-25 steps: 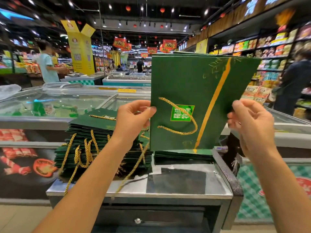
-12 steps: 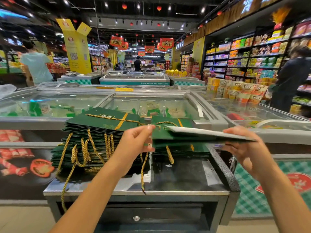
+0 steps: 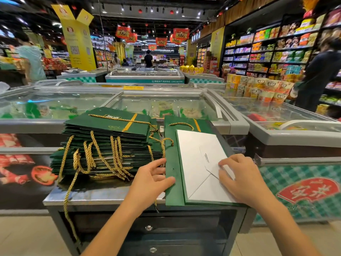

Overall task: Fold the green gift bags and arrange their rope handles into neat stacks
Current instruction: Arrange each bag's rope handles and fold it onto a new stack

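— Where is the bag now?
— The bag (image 3: 174, 183) lies flat on the right side of the metal counter (image 3: 103, 195), with its white folded part (image 3: 197, 152) facing up. It seems to sit on a small pile (image 3: 212, 202) of other flat bags, but I cannot count them.
— What are the hands doing?
— They are apart. The left hand (image 3: 151, 179) touches the bag's left edge with straight fingers, thumb on the green. The right hand (image 3: 241, 180) lies flat on the white part and presses it down. Neither one grabs anything.
— So is the work almost done?
— Part of it. The big pile (image 3: 110, 130) on the left is tall, and its bags are all flat. This one looks flat too.
— What is left?
— The ropes (image 3: 96, 157). They stick out of the big pile in a gold tangle, and one long rope (image 3: 65, 198) hangs off the counter's front. I think they need tucking in. The big pile leans a bit too, so it may need squaring up.
— Any more bags to fold?
— I see none standing open, only glass freezers (image 3: 73, 106) behind.
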Tool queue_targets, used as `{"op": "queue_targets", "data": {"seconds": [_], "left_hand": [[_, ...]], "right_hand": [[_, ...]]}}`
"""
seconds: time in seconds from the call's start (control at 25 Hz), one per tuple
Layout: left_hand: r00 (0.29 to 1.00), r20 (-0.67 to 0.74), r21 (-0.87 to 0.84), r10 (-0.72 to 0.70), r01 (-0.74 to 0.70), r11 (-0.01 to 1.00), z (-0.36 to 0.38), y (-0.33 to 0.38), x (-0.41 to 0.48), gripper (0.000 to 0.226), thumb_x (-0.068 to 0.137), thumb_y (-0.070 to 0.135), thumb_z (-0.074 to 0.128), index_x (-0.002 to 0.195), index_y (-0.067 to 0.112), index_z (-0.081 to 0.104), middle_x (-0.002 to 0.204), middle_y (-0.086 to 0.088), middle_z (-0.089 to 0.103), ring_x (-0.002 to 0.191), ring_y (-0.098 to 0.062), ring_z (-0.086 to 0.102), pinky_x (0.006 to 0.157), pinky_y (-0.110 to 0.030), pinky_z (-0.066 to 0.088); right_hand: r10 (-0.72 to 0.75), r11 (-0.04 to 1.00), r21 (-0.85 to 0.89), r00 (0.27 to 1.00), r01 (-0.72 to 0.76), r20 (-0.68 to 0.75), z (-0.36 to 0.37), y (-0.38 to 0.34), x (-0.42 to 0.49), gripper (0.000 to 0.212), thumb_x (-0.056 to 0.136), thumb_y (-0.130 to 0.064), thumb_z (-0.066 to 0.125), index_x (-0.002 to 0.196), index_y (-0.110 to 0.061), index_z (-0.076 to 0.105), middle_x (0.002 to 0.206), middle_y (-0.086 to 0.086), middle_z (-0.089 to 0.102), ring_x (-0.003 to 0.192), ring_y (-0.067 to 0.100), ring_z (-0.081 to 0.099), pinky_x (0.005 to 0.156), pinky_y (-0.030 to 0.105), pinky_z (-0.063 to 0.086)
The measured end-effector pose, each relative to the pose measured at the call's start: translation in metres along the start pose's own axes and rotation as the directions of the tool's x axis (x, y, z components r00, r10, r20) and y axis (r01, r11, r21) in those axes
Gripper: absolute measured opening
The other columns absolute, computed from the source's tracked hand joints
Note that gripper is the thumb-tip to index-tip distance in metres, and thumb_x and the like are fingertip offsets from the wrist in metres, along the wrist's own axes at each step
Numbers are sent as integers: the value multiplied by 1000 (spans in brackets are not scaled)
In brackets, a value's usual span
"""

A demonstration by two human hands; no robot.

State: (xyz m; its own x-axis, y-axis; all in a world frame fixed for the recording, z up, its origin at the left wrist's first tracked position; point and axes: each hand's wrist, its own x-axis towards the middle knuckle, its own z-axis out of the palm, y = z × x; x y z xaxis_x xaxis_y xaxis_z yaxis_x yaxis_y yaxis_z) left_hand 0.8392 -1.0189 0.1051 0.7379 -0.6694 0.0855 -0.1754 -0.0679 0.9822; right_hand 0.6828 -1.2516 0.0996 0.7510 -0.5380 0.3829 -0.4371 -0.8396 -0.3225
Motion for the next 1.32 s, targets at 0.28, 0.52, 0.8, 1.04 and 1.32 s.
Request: {"op": "queue_targets", "data": {"seconds": [0.28,0.52,0.8,1.04,1.32], "left_hand": [[999,7,88,35,-36,995,1,0,-3,68,88,4,75,148,18,47,112,6,72,87,-12,75,79,-25,60],[999,-1,100,50,-50,994,-5,-6,-4,71,86,13,79,149,18,46,115,4,70,95,-19,73,95,-30,57],[995,6,74,96,-96,993,-2,-4,-9,61,88,10,76,141,29,54,109,20,66,80,-9,75,77,-19,59],[995,32,65,93,-95,993,-3,-6,-7,57,89,11,75,134,38,54,116,16,69,81,-14,77,81,-31,62],[999,23,70,48,-49,996,-4,-13,0,53,89,15,76,137,30,58,121,6,69,83,-16,76,79,-40,63]], "right_hand": [[-319,911,279,948,302,14,13,-86,49,45,97,-25,65,141,-31,55,124,1,54,111,18,53,96,32,46],[-608,793,-111,790,599,-77,36,-121,71,26,82,-17,80,106,-24,73,105,3,61,91,26,63,62,40,56],[-301,832,387,910,396,-284,20,-78,72,10,84,-9,80,91,-13,77,93,-4,66,76,12,68,64,26,56],[11,754,646,981,121,-196,9,-52,72,11,88,-5,75,98,-8,76,93,3,76,74,7,73,69,25,61],[-106,951,273,984,143,-145,14,-24,56,37,87,14,62,105,-17,75,109,-1,70,106,21,64,93,28,48]]}}
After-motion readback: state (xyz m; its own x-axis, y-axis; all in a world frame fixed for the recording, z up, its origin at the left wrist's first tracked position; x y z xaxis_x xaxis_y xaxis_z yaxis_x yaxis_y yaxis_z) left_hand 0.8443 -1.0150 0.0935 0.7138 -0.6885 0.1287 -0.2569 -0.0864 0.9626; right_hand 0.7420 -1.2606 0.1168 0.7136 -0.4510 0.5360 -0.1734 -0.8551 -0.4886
